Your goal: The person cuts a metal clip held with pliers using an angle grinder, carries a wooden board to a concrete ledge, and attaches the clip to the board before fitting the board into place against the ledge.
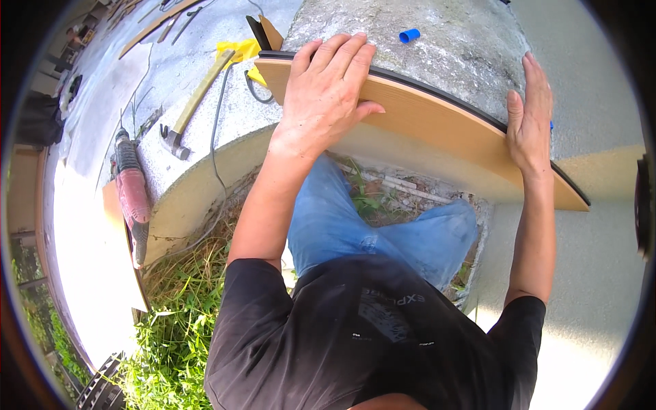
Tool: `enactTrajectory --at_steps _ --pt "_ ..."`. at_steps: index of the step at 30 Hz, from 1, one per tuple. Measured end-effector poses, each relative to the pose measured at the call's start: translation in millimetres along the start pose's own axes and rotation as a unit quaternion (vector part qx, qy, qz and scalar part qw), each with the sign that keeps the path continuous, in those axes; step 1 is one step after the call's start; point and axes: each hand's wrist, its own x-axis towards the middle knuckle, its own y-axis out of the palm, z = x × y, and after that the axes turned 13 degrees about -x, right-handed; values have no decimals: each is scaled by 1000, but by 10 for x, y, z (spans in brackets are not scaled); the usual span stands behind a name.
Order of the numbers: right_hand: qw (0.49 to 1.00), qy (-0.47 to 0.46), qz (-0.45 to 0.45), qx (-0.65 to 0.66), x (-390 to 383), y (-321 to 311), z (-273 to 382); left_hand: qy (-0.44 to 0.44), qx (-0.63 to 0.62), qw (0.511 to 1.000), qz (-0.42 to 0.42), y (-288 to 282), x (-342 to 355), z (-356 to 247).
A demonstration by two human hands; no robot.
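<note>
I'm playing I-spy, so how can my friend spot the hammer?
Find the pale ledge left of the person's left hand. The hammer lies there, right of the red drill; unlike that drill, it has a straight wooden handle.

Counts were taken from the long board (pixel 430 113), the only one of its length near the person. Hands on it numbered two: the left hand (pixel 328 85) toward its left end, the right hand (pixel 530 130) toward its right. Left of the board lay one hammer (pixel 203 93), one drill (pixel 132 188) and yellow plastic (pixel 244 48), one piece or two, unclear. At its left end stood one short piece (pixel 272 33). Beyond the board was one blue cylinder (pixel 409 35). Far left of it, at least three strips (pixel 152 32) showed.
</note>
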Motion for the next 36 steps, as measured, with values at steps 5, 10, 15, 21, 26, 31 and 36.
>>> enactTrajectory --at_steps 5,10,15,21,26,31,36 --pt "998 30 35 -43 -27 -161 -85 -18 3 1000 -20 160 31 -178" --pt "989 92 23 111 462 -452 245 -26 64 997 18 86 -290 -203" --pt "991 114 -17 69 -105 26 -24 24 72 996 -38 546 -28 -429" --pt "979 18 -200 43 -358 -100 7 36 104 993 -38 542 -71 -390" --pt "915 282 -283 51 -1442 -524 -274 46 115 992 3 300 -26 -416" --pt "843 468 -260 -58 -2154 -527 -760 84 85 993 -4 307 245 -500" --pt "857 401 -282 -159 -1838 -65 -1329 123 79 989 -17 612 498 -572"
